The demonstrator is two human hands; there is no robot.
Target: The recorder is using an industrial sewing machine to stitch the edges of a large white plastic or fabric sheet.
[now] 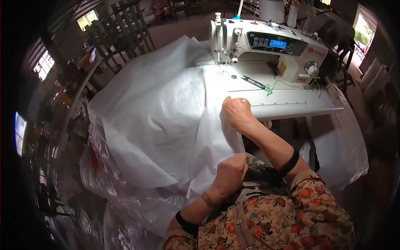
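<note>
White sheet (pixel 154 116): left of both hands; likely light, limp, slippery, best held along its right edge.
Left hand (pixel 231 173): closed, gripping that edge.
Right hand (pixel 238 113): closed on it, farther forward.

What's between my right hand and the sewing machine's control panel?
In the head view, thread snips and green thread lie on the machine bed, beyond your right hand.

Daylit windows (pixel 44 66) glow far left near a slatted frame (pixel 123 33) (dim from where I stand); a bright opening (pixel 363 35) shows far right.
</note>
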